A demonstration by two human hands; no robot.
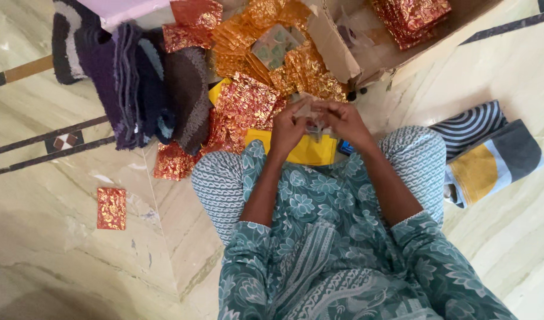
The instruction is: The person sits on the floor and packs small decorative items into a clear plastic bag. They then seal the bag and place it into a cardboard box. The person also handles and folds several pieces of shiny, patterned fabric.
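Small clear packet, hard to make out, sits pinched between both hands above a yellow board on the lap. Left hand and right hand both curl shut on it, fingertips meeting. Red foil packets and orange foil packets crowd the far side, beside a cardboard box cut off by the frame's top edge. Marble floor lies open to the left, bearing one stray red packet.
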